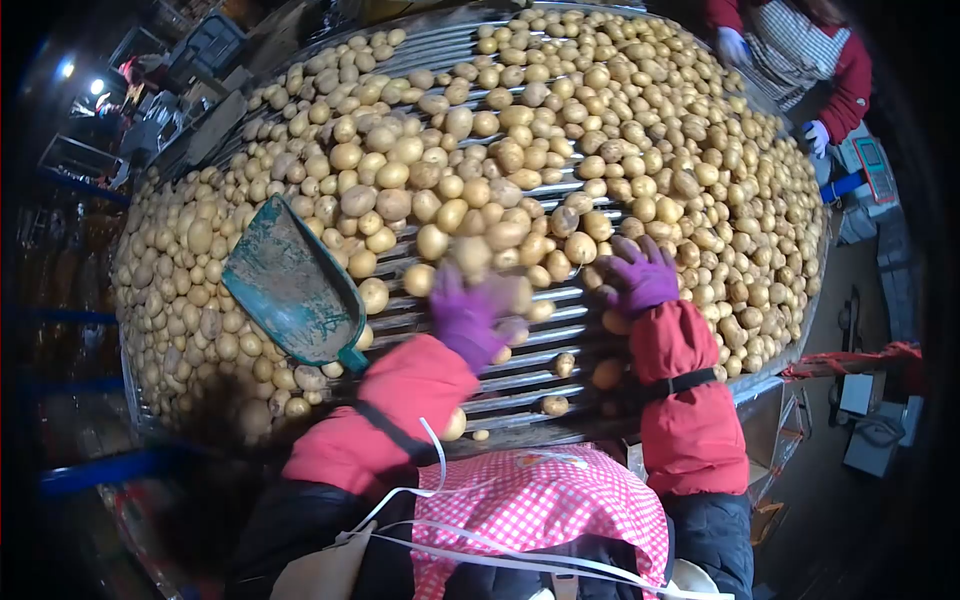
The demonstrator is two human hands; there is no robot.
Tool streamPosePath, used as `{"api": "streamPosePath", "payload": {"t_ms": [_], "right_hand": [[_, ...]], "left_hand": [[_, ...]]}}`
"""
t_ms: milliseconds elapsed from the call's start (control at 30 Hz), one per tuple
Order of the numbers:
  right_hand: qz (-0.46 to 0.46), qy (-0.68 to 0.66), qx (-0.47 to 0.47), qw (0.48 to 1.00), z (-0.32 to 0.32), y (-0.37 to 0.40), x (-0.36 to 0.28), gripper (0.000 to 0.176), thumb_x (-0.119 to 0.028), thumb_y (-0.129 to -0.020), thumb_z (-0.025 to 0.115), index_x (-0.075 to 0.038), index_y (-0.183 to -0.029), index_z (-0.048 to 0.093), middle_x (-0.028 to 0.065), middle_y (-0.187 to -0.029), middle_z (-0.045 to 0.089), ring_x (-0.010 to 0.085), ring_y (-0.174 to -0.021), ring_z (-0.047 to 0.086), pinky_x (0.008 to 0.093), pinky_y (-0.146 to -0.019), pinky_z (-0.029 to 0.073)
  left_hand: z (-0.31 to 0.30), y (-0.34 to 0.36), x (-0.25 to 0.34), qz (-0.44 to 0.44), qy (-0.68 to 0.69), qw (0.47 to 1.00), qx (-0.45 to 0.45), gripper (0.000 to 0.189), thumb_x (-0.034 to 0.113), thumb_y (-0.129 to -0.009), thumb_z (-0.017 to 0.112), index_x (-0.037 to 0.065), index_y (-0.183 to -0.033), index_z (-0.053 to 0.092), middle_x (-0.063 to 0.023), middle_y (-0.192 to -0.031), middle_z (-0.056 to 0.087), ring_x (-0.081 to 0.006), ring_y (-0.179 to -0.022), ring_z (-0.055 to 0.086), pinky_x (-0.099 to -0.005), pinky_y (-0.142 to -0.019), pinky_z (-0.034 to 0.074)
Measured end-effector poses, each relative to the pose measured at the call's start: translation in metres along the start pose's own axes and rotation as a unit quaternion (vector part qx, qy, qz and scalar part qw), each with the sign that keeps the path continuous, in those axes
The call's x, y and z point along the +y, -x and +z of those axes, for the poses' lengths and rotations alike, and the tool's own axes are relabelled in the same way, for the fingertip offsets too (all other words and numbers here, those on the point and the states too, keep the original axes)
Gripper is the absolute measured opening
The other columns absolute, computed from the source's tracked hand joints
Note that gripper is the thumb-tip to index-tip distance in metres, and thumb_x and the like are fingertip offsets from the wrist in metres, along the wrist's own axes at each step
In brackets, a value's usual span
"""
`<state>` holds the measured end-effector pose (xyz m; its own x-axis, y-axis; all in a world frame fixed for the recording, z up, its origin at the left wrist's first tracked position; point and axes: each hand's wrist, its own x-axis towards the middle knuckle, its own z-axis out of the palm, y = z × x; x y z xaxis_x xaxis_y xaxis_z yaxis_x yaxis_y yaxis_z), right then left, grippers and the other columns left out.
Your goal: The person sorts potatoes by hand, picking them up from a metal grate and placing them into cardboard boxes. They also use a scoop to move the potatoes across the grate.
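A broad heap of potatoes (pixel 520 130) lies on a slatted metal table (pixel 520 350). My left hand (pixel 467 315), in a purple glove, is among potatoes at the near edge of the heap. Motion smears its fingers and the potatoes beside them, so I cannot see whether it grips one. My right hand (pixel 642 277), gloved the same way, rests against potatoes with its fingers apart and bent a little, holding none that I can see. Left of my left hand, a worn green scoop (pixel 300 290) lies on the potatoes, its handle toward me.
Across the table at the upper right stands another person (pixel 800 60) with gloved hands at the table's edge. Near them is a device with a small screen (pixel 872 155). Grey crates (pixel 212 45) stand at the far left. A few loose potatoes (pixel 555 405) lie on the near slats.
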<state>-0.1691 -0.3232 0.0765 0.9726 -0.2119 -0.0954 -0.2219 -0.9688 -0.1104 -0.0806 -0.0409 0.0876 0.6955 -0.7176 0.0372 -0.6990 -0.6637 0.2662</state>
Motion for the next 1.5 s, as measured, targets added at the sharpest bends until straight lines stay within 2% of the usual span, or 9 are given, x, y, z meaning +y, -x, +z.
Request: {"api": "streamPosePath", "payload": {"t_ms": [67, 167, 300, 433, 733, 967, 1300, 1433, 1500], "right_hand": [[0.022, -0.007, 0.004, 1.000, 0.007, -0.007, 0.011, 0.050, -0.046, -0.080, 0.069, -0.035, -0.128, 0.058, 0.0028, -0.149, 0.045, 0.0366, -0.138, 0.038, 0.0570, -0.111, 0.030], [0.119, -0.186, 0.163, 0.962, 0.021, -0.001, 0.029, 0.042, -0.037, -0.084, 0.069, -0.021, -0.122, 0.065, 0.0145, -0.133, 0.059, 0.0364, -0.122, 0.055, 0.0439, -0.104, 0.044], [0.102, -0.227, 0.292, 0.923, 0.023, 0.047, 0.026, 0.038, -0.021, -0.083, 0.069, -0.009, -0.119, 0.066, 0.0183, -0.121, 0.065, 0.0369, -0.117, 0.059, 0.0448, -0.101, 0.047], [0.125, -0.229, 0.206, 0.943, 0.032, 0.093, 0.018, 0.042, -0.013, -0.085, 0.070, -0.009, -0.126, 0.063, 0.0183, -0.133, 0.059, 0.0323, -0.128, 0.054, 0.0422, -0.109, 0.041], [0.218, -0.333, 0.263, 0.879, 0.053, 0.166, 0.028, 0.047, -0.011, -0.084, 0.068, -0.008, -0.130, 0.060, 0.0164, -0.133, 0.059, 0.0289, -0.126, 0.055, 0.0386, -0.105, 0.045], [0.302, -0.398, 0.296, 0.814, 0.035, 0.189, -0.003, 0.032, -0.008, -0.083, 0.069, -0.008, -0.115, 0.069, 0.0128, -0.112, 0.069, 0.0277, -0.110, 0.065, 0.0378, -0.098, 0.050], [-0.149, -0.174, 0.154, 0.961, -0.006, 0.113, -0.112, 0.042, -0.023, -0.069, 0.076, -0.022, -0.110, 0.068, 0.0055, -0.119, 0.065, 0.0342, -0.115, 0.057, 0.0450, -0.094, 0.049], [-0.197, -0.126, 0.041, 0.971, 0.003, 0.097, -0.096, 0.034, -0.028, -0.064, 0.079, -0.025, -0.097, 0.071, 0.0015, -0.114, 0.068, 0.0372, -0.117, 0.055, 0.0485, -0.093, 0.049], [-0.149, -0.102, 0.165, 0.970, 0.034, 0.096, -0.058, 0.019, -0.018, -0.064, 0.074, -0.020, -0.081, 0.069, 0.0017, -0.100, 0.068, 0.0320, -0.096, 0.061, 0.0461, -0.078, 0.052]], "left_hand": [[0.017, 0.013, 0.025, 0.095, 0.080, 0.990, -0.065, 0.059, 0.050, -0.076, 0.072, 0.028, -0.130, 0.059, -0.0036, -0.148, 0.042, -0.0432, -0.139, 0.031, -0.0620, -0.114, 0.019], [-0.008, 0.001, 0.030, 0.158, 0.275, 0.948, -0.019, 0.059, 0.026, -0.078, 0.076, 0.017, -0.133, 0.056, -0.0064, -0.132, 0.058, -0.0319, -0.123, 0.055, -0.0462, -0.103, 0.044], [-0.028, -0.065, -0.047, 0.041, 0.060, 0.941, 0.330, 0.052, 0.029, -0.084, 0.072, 0.009, -0.129, 0.056, -0.0166, -0.122, 0.061, -0.0342, -0.112, 0.058, -0.0448, -0.098, 0.045], [-0.025, -0.115, -0.078, -0.069, -0.147, 0.980, 0.115, 0.062, 0.055, -0.085, 0.061, 0.025, -0.138, 0.054, -0.0104, -0.144, 0.047, -0.0426, -0.140, 0.026, -0.0605, -0.112, 0.022], [0.001, -0.059, 0.003, 0.051, 0.034, 0.994, -0.093, 0.056, 0.044, -0.079, 0.071, 0.028, -0.131, 0.061, -0.0103, -0.148, 0.043, -0.0397, -0.136, 0.036, -0.0506, -0.111, 0.034], [-0.044, 0.044, -0.025, 0.117, 0.187, 0.975, 0.027, 0.074, 0.022, -0.071, 0.082, 0.007, -0.137, 0.052, -0.0181, -0.147, 0.044, -0.0377, -0.136, 0.042, -0.0497, -0.111, 0.039], [-0.060, 0.144, -0.018, -0.107, 0.119, 0.947, -0.280, 0.112, 0.044, -0.068, 0.083, 0.007, -0.154, 0.021, -0.0254, -0.153, 0.032, -0.0379, -0.135, 0.045, -0.0433, -0.106, 0.044], [-0.001, 0.136, -0.008, -0.021, 0.254, 0.950, -0.181, 0.108, 0.033, -0.072, 0.083, 0.013, -0.155, 0.017, -0.0235, -0.151, 0.036, -0.0431, -0.118, 0.057, -0.0465, -0.093, 0.051], [0.000, 0.120, -0.010, -0.141, 0.499, 0.840, -0.158, 0.103, 0.025, -0.072, 0.082, 0.012, -0.154, 0.021, -0.0222, -0.150, 0.038, -0.0427, -0.120, 0.056, -0.0461, -0.094, 0.051]]}}
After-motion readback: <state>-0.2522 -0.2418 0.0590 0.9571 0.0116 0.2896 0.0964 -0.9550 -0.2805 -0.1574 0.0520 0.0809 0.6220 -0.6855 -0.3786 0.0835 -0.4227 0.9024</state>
